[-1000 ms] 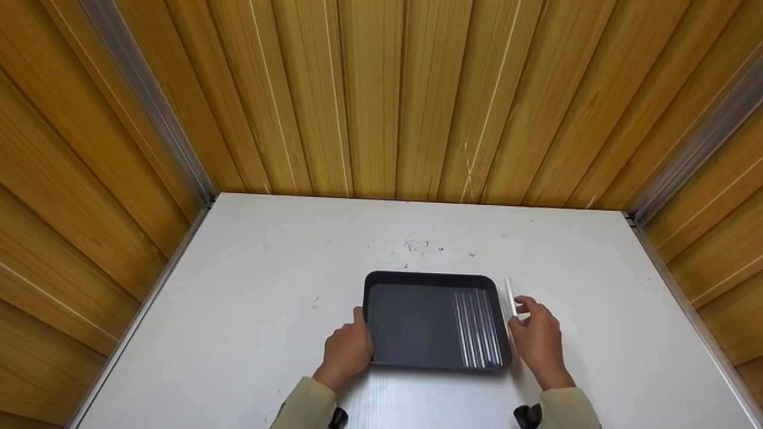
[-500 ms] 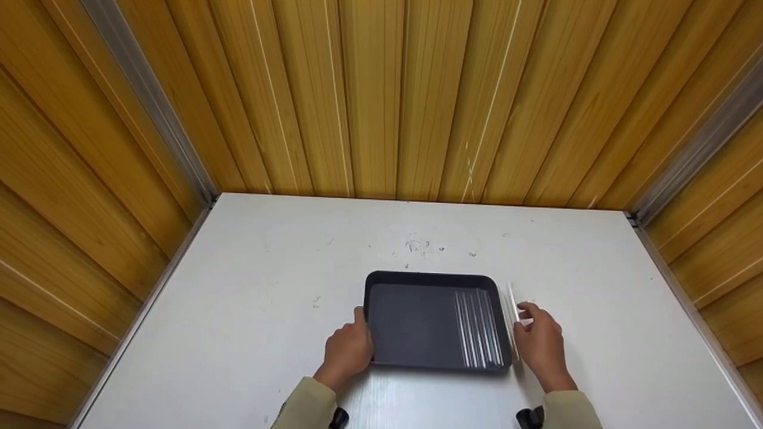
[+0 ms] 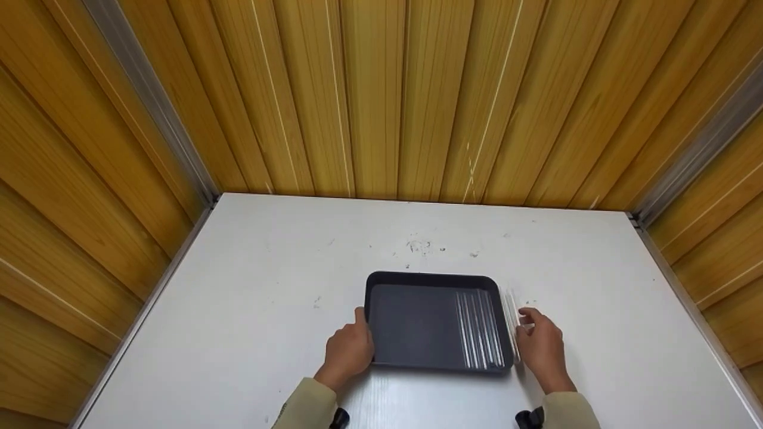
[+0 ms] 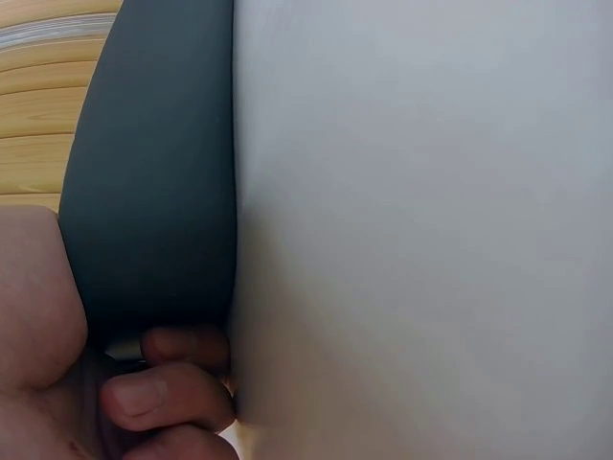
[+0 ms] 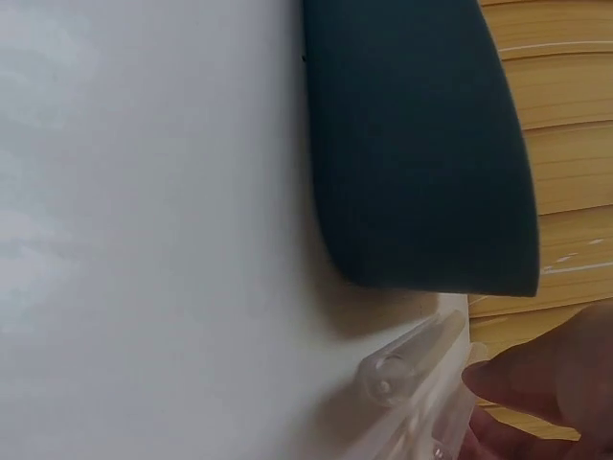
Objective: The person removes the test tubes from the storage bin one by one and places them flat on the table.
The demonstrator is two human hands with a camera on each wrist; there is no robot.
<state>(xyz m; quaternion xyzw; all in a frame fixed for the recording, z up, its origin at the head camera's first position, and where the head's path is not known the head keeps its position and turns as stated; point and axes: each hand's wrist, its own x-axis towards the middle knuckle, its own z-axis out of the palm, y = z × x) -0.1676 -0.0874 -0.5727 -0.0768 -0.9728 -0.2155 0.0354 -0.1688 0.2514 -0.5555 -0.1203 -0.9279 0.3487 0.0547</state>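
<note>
A dark rectangular tray [image 3: 411,322] rests on the white table. My left hand [image 3: 349,351] grips its left side, thumb along the rim; in the left wrist view the fingers [image 4: 168,395] curl at the tray's outer wall. Several clear tubes [image 3: 477,328] lie side by side in the right part of the tray. Outside its right wall, more clear tubes [image 3: 511,316] lie close along it, their near ends showing in the right wrist view. There my right hand [image 3: 542,345] pinches one clear tube [image 5: 455,417] between thumb and fingers, low by the table.
The white table [image 3: 268,268] has dark scuffs behind the tray. Wood-patterned panels [image 3: 369,107] wall it at the back and both sides, with metal strips at the corners. Bare tabletop stretches to the left and right of the hands.
My right hand has moved slightly right and toward me, and the tube it holds has come down beside the tray next to another. The left hand and tray have stayed put.
</note>
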